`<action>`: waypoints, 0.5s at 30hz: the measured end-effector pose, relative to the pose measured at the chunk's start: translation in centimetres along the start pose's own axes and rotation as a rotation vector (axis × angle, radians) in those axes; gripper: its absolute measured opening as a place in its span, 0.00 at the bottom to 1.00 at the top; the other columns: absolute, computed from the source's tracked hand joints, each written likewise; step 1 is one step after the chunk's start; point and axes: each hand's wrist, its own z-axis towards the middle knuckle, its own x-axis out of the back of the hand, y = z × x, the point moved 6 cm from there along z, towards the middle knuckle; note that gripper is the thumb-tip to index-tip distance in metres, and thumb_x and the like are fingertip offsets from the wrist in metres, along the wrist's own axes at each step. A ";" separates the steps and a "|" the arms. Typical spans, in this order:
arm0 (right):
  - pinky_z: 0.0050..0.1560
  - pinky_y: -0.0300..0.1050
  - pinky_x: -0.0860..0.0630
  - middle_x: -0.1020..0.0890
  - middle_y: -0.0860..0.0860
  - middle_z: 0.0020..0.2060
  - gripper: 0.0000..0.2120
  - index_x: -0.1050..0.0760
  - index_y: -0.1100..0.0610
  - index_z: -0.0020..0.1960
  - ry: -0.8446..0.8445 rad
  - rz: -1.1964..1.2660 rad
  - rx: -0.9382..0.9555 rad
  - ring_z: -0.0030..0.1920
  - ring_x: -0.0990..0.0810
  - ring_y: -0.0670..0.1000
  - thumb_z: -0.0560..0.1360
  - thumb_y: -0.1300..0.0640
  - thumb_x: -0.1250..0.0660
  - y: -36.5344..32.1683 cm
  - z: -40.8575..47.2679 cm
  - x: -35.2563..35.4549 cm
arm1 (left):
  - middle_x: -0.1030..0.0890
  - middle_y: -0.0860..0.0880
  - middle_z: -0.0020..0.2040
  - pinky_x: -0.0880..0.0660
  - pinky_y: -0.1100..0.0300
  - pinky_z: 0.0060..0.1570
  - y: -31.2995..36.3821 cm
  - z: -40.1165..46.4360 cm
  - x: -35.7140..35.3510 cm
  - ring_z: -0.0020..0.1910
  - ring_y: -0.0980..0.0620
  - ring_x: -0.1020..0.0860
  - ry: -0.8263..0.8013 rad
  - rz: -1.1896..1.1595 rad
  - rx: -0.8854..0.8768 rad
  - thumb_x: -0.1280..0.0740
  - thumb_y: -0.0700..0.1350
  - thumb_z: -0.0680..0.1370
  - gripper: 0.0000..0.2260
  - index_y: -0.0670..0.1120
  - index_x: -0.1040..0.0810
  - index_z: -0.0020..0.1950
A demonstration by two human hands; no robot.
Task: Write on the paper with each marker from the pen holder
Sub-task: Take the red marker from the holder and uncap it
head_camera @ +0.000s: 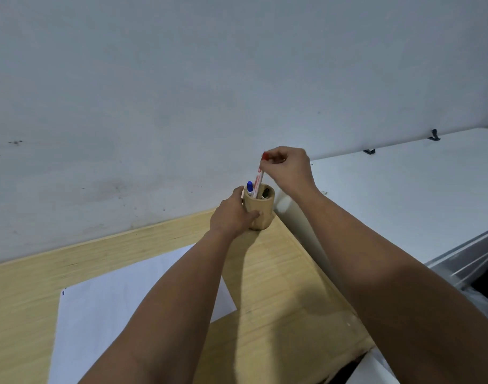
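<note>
Nearest the person lies a white sheet of paper point(121, 309), flat on the pale wooden tabletop point(279, 295) and partly covered by the left forearm; a small blue mark sits at its left edge. Both bare forearms reach forward across the table toward its far right corner. There the left hand point(231, 214) is wrapped around the side of a round tan wooden pen holder point(261, 210), fingers curled against its wall, the holder standing upright on the tabletop close to the wall. Above it the right hand point(288, 167) pinches the top of a white-barrelled marker with a red cap point(259, 177) between fingertips and thumb — the marker tilted slightly, its lower end down inside the holder. Just beside it, to the left, a blue-capped marker point(249, 187) stands in the holder, and something dark shows at the right inside the rim — what it is I cannot tell. Behind everything rises a scuffed grey-white wall point(182, 92), and a white surface point(403, 195) stretches off to the right.
</note>
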 end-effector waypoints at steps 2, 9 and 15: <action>0.50 0.44 0.17 0.15 0.49 0.39 0.03 0.14 0.53 0.44 0.075 0.081 0.019 0.41 0.17 0.48 0.72 0.60 0.22 -1.7 0.4 1.0 | 0.21 0.49 0.70 0.23 0.49 0.59 0.5 -0.4 1.0 0.63 0.46 0.20 -0.003 0.006 -0.001 0.26 0.55 0.75 0.37 0.54 0.39 0.80; 0.47 0.48 0.17 0.14 0.50 0.38 0.03 0.18 0.50 0.55 -0.052 0.290 0.066 0.38 0.16 0.50 0.84 0.54 0.31 -7.8 -1.2 -0.3 | 0.19 0.50 0.66 0.24 0.49 0.62 1.9 -3.9 9.2 0.64 0.49 0.21 0.125 0.001 -0.026 0.34 0.57 0.80 0.23 0.53 0.28 0.74; 0.35 0.41 0.29 0.21 0.52 0.40 0.13 0.17 0.55 0.67 -0.454 0.269 -0.085 0.32 0.30 0.49 0.84 0.59 0.33 -9.2 -8.5 -7.7 | 0.15 0.49 0.51 0.22 0.46 0.58 -1.1 -10.1 18.5 0.52 0.45 0.17 0.296 -0.149 0.041 0.45 0.64 0.79 0.25 0.48 0.19 0.55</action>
